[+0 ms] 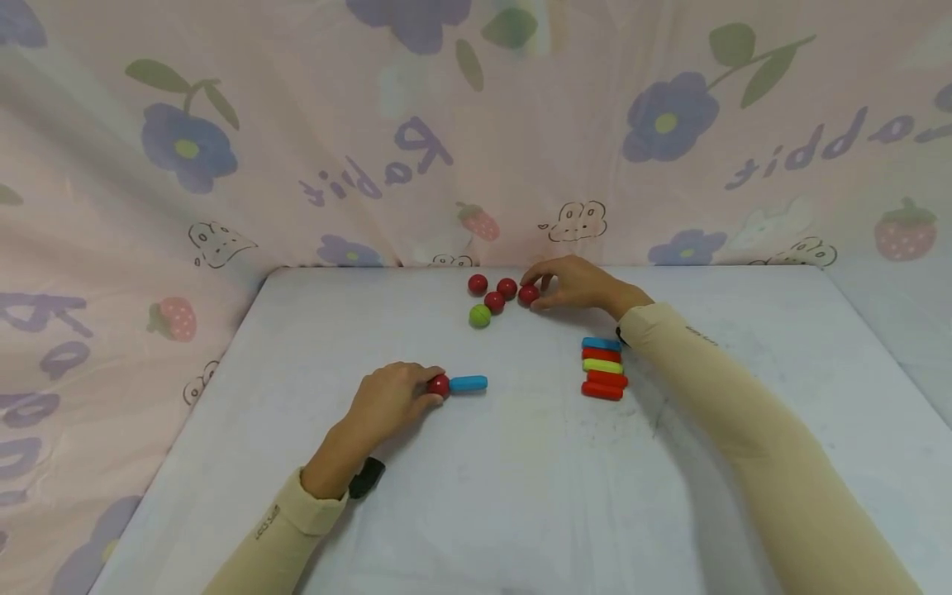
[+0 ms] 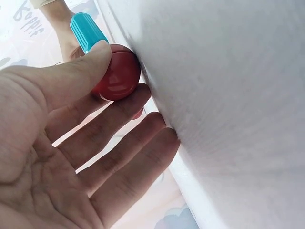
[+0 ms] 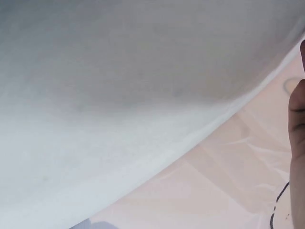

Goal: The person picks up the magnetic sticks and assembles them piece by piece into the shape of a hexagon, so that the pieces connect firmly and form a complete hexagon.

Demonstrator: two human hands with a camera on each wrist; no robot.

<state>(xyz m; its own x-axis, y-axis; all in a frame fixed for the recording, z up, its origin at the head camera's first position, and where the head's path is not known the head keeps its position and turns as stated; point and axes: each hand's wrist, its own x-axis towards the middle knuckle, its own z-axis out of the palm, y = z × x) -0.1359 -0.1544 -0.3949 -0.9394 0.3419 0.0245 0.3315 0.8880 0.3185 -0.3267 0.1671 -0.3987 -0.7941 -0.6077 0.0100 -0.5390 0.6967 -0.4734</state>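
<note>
Near the middle of the head view, the left hand is pinching a red ball with a blue stick at its right side, while at upper centre the right hand is pinching a second ball. The step in hand seems to be picking that one up, the next move probably calling for a lift clear of neighbouring balls. The left thumb is hiding the joint, leaving its fit unclear, and the right wrist view is cutting off most of the right hand
</note>
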